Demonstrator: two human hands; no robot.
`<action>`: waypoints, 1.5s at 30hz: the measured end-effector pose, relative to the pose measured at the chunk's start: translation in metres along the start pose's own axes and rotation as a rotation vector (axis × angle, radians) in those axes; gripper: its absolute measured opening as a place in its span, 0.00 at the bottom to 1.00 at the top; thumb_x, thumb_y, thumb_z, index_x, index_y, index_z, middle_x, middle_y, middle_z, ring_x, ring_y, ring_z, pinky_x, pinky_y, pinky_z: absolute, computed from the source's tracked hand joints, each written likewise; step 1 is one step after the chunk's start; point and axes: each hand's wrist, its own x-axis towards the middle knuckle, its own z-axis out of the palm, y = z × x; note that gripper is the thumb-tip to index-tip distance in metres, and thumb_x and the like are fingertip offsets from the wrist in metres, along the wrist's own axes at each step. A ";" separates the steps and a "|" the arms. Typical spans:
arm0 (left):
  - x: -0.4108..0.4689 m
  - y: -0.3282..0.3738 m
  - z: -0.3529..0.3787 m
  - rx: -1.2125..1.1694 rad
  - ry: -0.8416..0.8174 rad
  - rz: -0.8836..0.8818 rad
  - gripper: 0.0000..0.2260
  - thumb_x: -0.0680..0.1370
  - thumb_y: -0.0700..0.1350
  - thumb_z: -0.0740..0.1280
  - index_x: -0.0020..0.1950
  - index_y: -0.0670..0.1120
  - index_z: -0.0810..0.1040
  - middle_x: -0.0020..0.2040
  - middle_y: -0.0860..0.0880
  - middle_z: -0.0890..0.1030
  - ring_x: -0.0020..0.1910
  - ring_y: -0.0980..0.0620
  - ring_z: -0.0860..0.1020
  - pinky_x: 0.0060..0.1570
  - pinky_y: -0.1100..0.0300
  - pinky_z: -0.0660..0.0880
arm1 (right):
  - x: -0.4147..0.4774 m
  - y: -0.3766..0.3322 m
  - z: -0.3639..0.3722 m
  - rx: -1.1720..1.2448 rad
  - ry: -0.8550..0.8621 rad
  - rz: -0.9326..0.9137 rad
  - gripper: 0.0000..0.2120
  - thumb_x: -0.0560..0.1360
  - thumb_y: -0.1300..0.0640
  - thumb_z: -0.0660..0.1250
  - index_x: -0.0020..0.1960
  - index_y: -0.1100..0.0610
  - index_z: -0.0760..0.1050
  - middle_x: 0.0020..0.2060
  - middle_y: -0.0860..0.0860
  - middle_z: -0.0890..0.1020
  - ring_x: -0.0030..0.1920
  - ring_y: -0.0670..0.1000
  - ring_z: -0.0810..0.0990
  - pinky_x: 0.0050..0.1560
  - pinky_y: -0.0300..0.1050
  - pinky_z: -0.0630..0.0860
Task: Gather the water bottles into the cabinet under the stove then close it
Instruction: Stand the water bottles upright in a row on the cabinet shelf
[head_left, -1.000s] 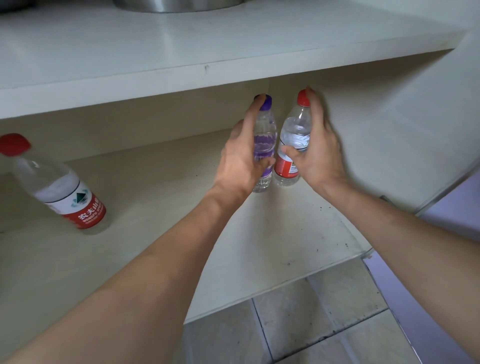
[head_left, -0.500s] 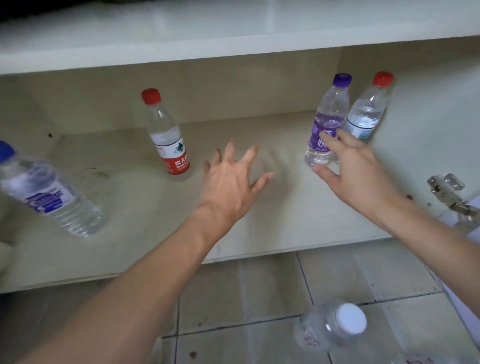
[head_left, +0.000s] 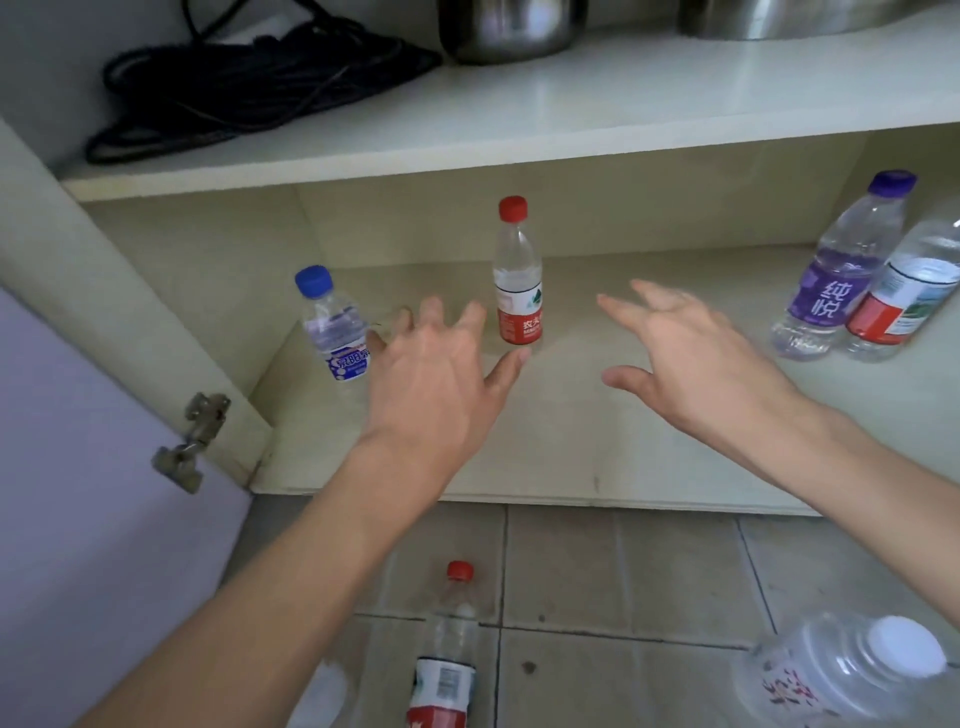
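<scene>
Several water bottles stand on the cabinet's bottom shelf (head_left: 519, 457): a small blue-capped bottle (head_left: 335, 327) at the left, a red-capped bottle (head_left: 517, 275) in the middle, and a purple-labelled bottle (head_left: 836, 275) touching another red-labelled bottle (head_left: 909, 291) at the right. On the floor tiles stand a red-capped bottle (head_left: 447, 649) and a white-capped bottle (head_left: 852, 670). My left hand (head_left: 441, 379) hovers with spread fingers between the blue-capped and middle bottles, holding nothing. My right hand (head_left: 691, 353) is open too, right of the middle bottle.
The lilac cabinet door (head_left: 93, 519) stands open at the left with a metal hinge (head_left: 192, 441). The upper shelf (head_left: 519, 124) carries a coiled black cable (head_left: 249, 78) and steel pots (head_left: 511, 26). Grey floor tiles (head_left: 623, 571) lie in front.
Both hands have let go of the two right-hand bottles and moved left toward the middle of the shelf. The view has swung left and pulled back, showing the door and floor bottles.
</scene>
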 end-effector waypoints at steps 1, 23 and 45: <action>-0.001 -0.007 -0.003 0.013 0.009 -0.019 0.30 0.85 0.69 0.59 0.78 0.50 0.74 0.68 0.41 0.77 0.69 0.35 0.75 0.66 0.37 0.76 | 0.003 -0.006 0.001 0.001 -0.004 -0.010 0.39 0.81 0.46 0.74 0.86 0.48 0.60 0.85 0.59 0.61 0.84 0.61 0.60 0.78 0.60 0.69; 0.040 -0.123 0.019 0.124 0.095 -0.228 0.36 0.79 0.57 0.74 0.84 0.53 0.64 0.81 0.40 0.67 0.72 0.33 0.72 0.65 0.34 0.77 | 0.147 -0.044 0.033 -0.077 0.118 -0.084 0.37 0.80 0.54 0.72 0.82 0.53 0.57 0.62 0.62 0.76 0.61 0.68 0.77 0.52 0.62 0.81; 0.053 -0.118 0.090 -0.598 0.284 -0.289 0.51 0.76 0.41 0.83 0.85 0.65 0.52 0.64 0.54 0.67 0.48 0.53 0.78 0.44 0.66 0.72 | 0.178 -0.047 0.106 0.439 0.318 -0.030 0.53 0.74 0.63 0.79 0.84 0.37 0.49 0.73 0.55 0.68 0.61 0.67 0.81 0.59 0.65 0.83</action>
